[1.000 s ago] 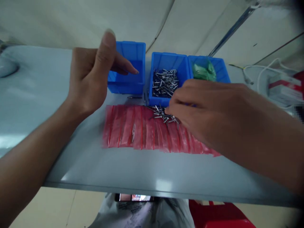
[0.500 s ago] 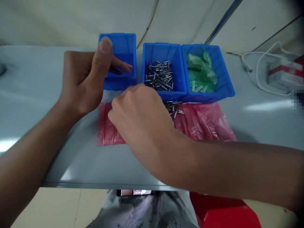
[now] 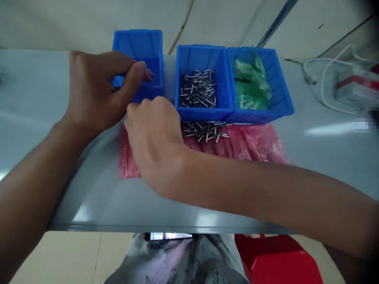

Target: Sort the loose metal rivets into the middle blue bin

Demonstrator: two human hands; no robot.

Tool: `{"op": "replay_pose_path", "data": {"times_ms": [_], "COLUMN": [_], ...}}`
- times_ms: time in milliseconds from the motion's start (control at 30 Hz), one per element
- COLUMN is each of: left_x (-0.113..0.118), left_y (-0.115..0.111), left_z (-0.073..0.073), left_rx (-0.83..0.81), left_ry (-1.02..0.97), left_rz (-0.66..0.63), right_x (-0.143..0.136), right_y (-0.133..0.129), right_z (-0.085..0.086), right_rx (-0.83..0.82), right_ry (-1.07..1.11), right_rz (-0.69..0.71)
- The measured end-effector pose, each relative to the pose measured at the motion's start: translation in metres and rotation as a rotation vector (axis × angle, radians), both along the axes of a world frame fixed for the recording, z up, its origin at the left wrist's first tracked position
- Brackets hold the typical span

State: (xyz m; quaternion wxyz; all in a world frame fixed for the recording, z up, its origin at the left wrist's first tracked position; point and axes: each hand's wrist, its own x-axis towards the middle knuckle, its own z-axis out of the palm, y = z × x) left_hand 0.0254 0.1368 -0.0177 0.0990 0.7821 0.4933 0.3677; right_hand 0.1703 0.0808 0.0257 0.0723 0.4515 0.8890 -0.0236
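Observation:
My left hand is in front of the left blue bin, its thumb bent against the fingers. Whatever may be between those fingertips is hidden. Close beside it, my right hand is curled over the left part of a pink plastic bag, knuckles up. Its fingertips are out of sight beneath the hand, so I cannot make out what they hold. On the bag, right of that hand, lies a loose pile of silver blind rivets. More rivets fill the bottom of the middle blue bin.
Green plastic bags with small pale pieces lie in the right blue bin. A white cable and a red-and-white box are at the far right. Below the table edge are a phone and a red stool.
My right hand has moved left and slightly back, uncovering more of the rivet pile. My left thumb has lowered toward its fingers. The whole view has shifted slightly.

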Motion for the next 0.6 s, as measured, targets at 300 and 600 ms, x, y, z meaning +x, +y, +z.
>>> {"op": "replay_pose_path", "data": {"times_ms": [300, 600], "left_x": [0.0064, 0.0064], "left_y": [-0.0089, -0.0077], "left_z": [0.0058, 0.0049], "left_rx": [-0.019, -0.019], "left_ry": [0.029, -0.022], "left_rz": [0.002, -0.008], "right_x": [0.0047, 0.0076], "right_y": [-0.0047, -0.0023], "right_z": [0.0029, 0.0050], "right_rx": [-0.025, -0.023], "right_ry": [0.097, 0.157], "right_rz": [0.005, 0.020]}}
